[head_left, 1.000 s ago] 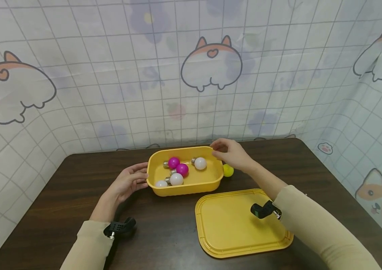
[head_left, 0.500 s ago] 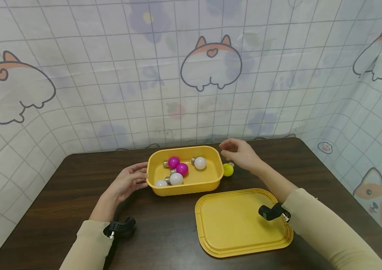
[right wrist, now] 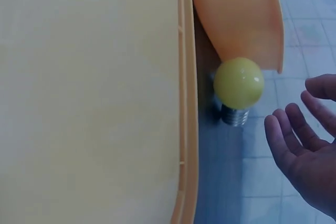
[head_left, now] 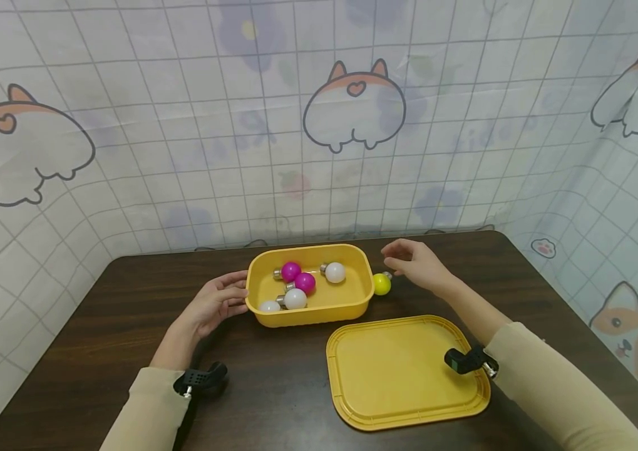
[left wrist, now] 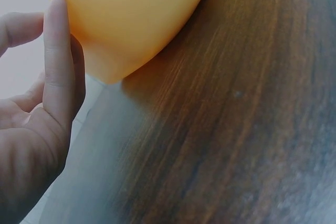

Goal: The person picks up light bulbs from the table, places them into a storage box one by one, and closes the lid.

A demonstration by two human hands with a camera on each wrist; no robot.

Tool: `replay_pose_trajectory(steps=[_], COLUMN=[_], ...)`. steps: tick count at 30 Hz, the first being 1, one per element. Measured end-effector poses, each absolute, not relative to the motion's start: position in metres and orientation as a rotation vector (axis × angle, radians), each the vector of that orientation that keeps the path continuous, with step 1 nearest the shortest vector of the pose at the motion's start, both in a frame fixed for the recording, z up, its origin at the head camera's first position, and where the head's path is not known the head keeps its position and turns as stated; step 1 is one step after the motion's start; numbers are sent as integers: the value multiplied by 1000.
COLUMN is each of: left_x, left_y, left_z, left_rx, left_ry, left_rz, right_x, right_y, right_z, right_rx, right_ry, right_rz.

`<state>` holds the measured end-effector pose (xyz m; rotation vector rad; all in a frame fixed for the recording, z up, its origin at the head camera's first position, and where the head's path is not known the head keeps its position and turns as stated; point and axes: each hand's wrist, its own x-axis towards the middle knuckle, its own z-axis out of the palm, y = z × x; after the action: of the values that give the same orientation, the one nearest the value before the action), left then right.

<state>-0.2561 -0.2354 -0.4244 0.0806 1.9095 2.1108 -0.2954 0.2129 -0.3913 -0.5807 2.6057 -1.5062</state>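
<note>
The yellow container (head_left: 307, 318) stands upright on the dark wooden table (head_left: 262, 388), at twelve o'clock from the person in the head view. The left hand (head_left: 214, 305) is at its nine o'clock end, fingers extended and touching the outside wall without closing round it. Inside, one magenta bulb (head_left: 291, 271) lies towards ten o'clock, a second magenta bulb (head_left: 305, 284) near the centre, a white bulb (head_left: 335, 272) at two, another white bulb (head_left: 295, 299) at seven, and a partly hidden white bulb (head_left: 270, 306) at eight. A yellow bulb (head_left: 382, 284) sits just outside the three o'clock end, its metal base pointing to one. The right hand (head_left: 422, 266), empty with loosely curved fingers, is near that bulb's two o'clock side. A flat yellow lid (head_left: 397, 376) lies at the container's four o'clock.
</note>
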Motion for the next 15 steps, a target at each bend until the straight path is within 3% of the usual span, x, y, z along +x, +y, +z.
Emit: replay_pose_trajectory(steps=[15], left_x=[-257], left_y=[-235], left_z=[-426], left_rx=[80], left_ry=[1918], left_rz=[2110], right_x=[-295], right_y=[226], right_z=[-407], right_rx=[-700], right_ry=[2610], right_rz=[-1422])
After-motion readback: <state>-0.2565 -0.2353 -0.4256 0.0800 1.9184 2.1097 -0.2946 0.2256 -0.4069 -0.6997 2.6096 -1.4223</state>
